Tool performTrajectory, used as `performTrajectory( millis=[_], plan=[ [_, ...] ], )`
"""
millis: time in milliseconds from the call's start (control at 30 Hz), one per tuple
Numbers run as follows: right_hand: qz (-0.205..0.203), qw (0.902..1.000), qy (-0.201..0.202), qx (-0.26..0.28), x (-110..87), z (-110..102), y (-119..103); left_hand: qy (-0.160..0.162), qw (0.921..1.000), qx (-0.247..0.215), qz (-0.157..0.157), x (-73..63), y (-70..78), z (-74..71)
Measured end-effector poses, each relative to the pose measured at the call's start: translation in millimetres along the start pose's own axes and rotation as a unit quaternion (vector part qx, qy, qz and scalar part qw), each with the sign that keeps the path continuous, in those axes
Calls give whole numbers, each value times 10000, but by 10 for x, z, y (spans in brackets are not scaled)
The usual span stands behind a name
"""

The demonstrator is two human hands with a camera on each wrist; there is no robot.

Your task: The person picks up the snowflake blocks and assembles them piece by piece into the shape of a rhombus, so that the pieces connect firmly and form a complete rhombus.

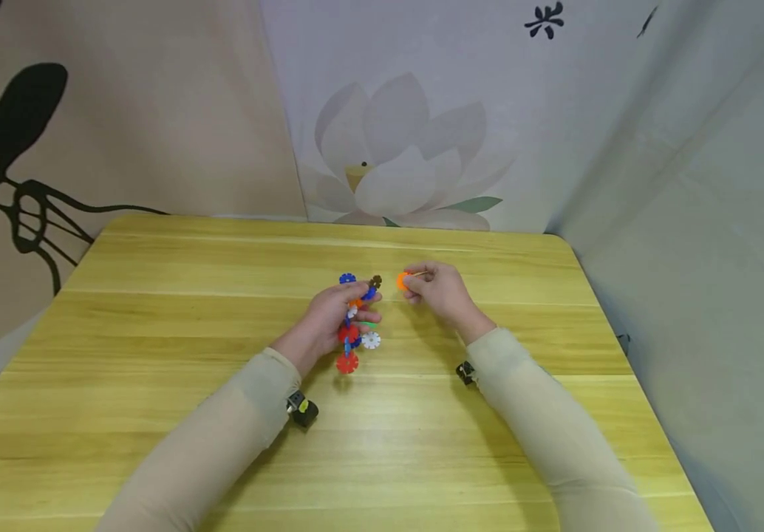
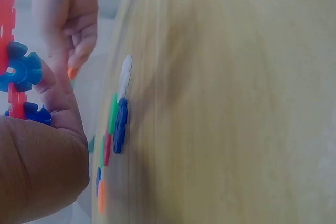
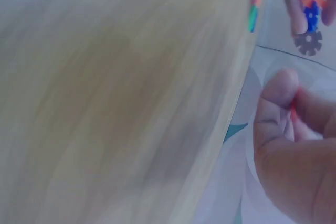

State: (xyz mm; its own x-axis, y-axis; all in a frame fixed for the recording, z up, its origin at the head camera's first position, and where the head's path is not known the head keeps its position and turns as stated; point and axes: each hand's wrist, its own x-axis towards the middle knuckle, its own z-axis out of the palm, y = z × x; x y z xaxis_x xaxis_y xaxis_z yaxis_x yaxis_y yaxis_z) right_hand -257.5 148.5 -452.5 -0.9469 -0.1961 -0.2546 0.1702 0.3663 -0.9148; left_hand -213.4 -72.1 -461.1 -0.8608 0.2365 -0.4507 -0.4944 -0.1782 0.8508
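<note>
My left hand [image 1: 325, 314] grips a chain of notched plastic discs [image 1: 348, 363] slotted into one another. Red, light blue, dark blue, white and orange discs show along it, and a brown disc [image 3: 308, 43] sits at its far end, beyond my fingertips. Opposite, my right hand [image 1: 445, 290] pinches a single orange disc [image 1: 402, 281] between thumb and fingers. A small gap separates that disc from the brown one. In the right wrist view, my right hand [image 3: 286, 145] hides most of the orange disc, leaving a thin edge.
Beneath and beyond my left hand lie loose discs on the wooden table [image 1: 488, 458]: a white disc [image 1: 372, 340], a dark blue disc [image 2: 121, 125], a green disc [image 2: 112, 114] and several others. A patterned curtain [image 1: 422, 111] hangs behind the table's far edge.
</note>
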Motion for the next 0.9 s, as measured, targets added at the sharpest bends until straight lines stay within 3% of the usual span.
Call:
performTrajectory(
  millis=[100,167,533,900],
  plan=[
    [281,9947,186,969,41,41,-39,-31,10000,20,-35,-5,-1,14],
    [358,9919,212,1204,50,75,-65,-33,10000,27,-66,-9,-2,23],
    [509,9901,443,1227,76,157,-109,10,10000,3,-86,-6,-6,31],
    [434,9841,822,1510,61,231,-178,-156,9995,-279,21,4,7,60]
  ],
)
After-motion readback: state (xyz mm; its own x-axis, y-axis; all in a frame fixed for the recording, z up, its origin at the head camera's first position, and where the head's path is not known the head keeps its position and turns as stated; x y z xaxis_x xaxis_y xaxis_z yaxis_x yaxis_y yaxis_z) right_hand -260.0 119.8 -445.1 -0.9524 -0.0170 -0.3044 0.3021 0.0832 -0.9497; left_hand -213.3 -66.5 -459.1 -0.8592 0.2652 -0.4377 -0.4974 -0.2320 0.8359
